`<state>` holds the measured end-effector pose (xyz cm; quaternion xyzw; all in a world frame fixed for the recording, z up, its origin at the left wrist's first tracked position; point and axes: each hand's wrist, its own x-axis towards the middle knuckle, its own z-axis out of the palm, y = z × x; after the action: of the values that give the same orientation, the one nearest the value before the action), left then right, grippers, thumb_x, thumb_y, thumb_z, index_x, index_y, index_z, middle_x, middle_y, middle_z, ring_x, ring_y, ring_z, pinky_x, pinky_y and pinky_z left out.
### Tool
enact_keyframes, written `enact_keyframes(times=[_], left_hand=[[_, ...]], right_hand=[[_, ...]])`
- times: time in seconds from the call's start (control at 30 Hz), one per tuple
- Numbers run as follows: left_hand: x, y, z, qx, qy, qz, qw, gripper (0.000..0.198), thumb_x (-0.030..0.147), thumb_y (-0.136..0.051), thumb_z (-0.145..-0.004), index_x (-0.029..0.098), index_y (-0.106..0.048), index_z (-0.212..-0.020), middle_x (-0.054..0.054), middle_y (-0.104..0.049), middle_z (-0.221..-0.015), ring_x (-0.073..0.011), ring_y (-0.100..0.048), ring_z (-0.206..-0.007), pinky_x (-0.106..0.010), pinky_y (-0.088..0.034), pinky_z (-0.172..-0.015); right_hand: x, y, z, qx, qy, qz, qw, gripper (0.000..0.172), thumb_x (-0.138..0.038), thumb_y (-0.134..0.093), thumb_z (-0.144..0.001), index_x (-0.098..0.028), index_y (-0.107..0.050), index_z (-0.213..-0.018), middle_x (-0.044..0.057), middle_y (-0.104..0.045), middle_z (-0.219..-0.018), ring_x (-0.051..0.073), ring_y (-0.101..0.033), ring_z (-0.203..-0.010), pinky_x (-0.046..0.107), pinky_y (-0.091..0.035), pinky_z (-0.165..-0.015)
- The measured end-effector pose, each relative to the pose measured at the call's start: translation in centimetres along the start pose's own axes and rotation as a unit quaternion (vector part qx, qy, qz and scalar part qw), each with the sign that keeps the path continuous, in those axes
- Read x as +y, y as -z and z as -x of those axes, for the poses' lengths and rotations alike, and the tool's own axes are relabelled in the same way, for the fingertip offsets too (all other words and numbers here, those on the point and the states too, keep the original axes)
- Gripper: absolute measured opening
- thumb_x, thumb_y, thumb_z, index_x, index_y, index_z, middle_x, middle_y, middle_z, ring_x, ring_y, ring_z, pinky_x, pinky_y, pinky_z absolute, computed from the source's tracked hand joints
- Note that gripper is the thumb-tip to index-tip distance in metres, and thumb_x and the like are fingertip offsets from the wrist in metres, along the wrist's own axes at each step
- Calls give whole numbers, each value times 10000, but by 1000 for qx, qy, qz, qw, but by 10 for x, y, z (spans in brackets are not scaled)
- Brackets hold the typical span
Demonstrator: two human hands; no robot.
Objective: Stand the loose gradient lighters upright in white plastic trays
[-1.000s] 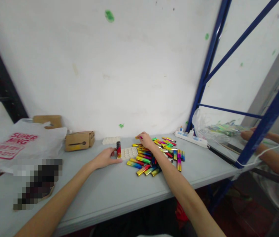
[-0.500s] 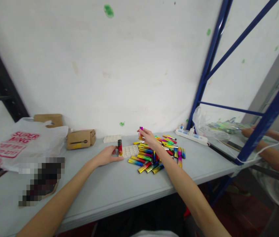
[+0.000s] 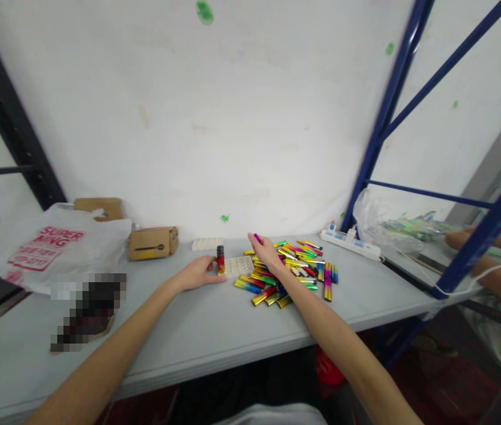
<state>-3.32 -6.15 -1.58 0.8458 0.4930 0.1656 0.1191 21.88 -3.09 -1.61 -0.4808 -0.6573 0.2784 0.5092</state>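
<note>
My right hand [image 3: 268,255] is closed in a pinch on a shiny purple tube [image 3: 258,238], of which only one end shows. It hovers over the left side of a pile of metallic rainbow tubes [image 3: 261,284]. My left hand [image 3: 197,274] curls round the left end of a white pitted tray [image 3: 239,267], thumb along the near side. Beside those fingers, a short row of black-topped red and yellow tubes [image 3: 220,261] stands upright at that end of the tray. Whether the left fingers also press on this row I cannot tell.
A second white tray [image 3: 207,243] lies near the wall, right of a small cardboard box [image 3: 153,243]. A plastic bag [image 3: 66,245] fills the table's left. A power strip [image 3: 351,244] lies by the blue frame [image 3: 376,127]; beyond it shows another person's arm [image 3: 489,277].
The tube in my right hand has tipped from upright, so that just its purple end shows. My right hand has shifted slightly left relative to the tray. My left hand stays at the tray's end.
</note>
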Motion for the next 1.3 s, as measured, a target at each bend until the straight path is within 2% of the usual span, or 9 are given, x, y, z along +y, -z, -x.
enact_keyframes(times=[0.23,0.33,0.43,0.53,0.67,0.83,1.03,1.13,1.3], left_hand=[[-1,-2,0,6,-6,-7,1000,669,776,-624,-702,152,-638,-942,-56,-620,-829,-233,-566,-734,-301,-388,-638],[-3,-3,0,8,-4,1,1000,671,775,-624,-700,154,-649,-952,-52,-626,-825,-229,-569,-726,-300,-393,-640],[-3,-3,0,7,3,7,1000,681,775,-637,-683,152,-657,-959,-53,-637,-829,-231,-576,-728,-300,-401,-644],[-2,-2,1,5,6,13,1000,699,773,-646,-680,143,-661,-983,-59,-643,-843,-236,-584,-743,-302,-409,-653],[2,-1,1,0,2,13,1000,695,762,-646,-686,138,-669,-992,-60,-641,-833,-235,-573,-732,-302,-395,-638],[2,3,2,-8,6,19,1000,669,750,-669,-661,154,-680,-965,-43,-630,-811,-222,-554,-721,-289,-378,-625],[-5,9,3,-42,-7,50,998,673,710,-697,-656,148,-686,-1027,-55,-658,-881,-232,-576,-766,-288,-394,-655],[-7,8,3,-40,-3,48,998,674,711,-703,-658,148,-692,-1028,-52,-649,-872,-227,-566,-770,-281,-390,-657],[-9,4,2,-29,-12,51,998,687,730,-693,-670,166,-703,-1061,-30,-617,-827,-211,-534,-741,-271,-368,-637]], right_hand=[[-11,-1,9,44,-33,59,997,428,-512,-440,-900,-198,-447,-609,-48,-341,-549,121,-387,-580,261,-252,-584],[-13,-4,10,33,-14,78,996,362,-405,-431,-899,-193,-461,-607,-45,-357,-548,126,-410,-591,262,-238,-581],[-14,-7,11,14,5,90,996,388,-427,-443,-928,-186,-492,-628,-41,-418,-561,131,-435,-601,258,-262,-594],[-13,-9,13,-20,31,84,996,430,-500,-438,-977,-177,-578,-730,-17,-543,-651,146,-500,-663,253,-327,-644],[-12,-8,15,-114,58,89,988,331,-418,-430,-1026,-193,-631,-891,-3,-574,-708,154,-513,-686,254,-370,-694],[-18,-5,20,-102,183,157,965,341,-399,-525,-1010,-187,-614,-757,28,-551,-758,163,-481,-772,262,-369,-770],[-28,-4,26,-169,173,168,956,509,-527,-509,-996,-163,-626,-660,-20,-507,-560,121,-399,-568,256,-283,-616],[-27,-6,27,-184,184,159,952,491,-523,-522,-988,-154,-658,-694,-19,-556,-580,115,-419,-560,244,-276,-593],[-21,-11,30,-254,230,190,920,367,-461,-573,-983,-166,-690,-797,11,-632,-674,129,-477,-600,236,-317,-612]])
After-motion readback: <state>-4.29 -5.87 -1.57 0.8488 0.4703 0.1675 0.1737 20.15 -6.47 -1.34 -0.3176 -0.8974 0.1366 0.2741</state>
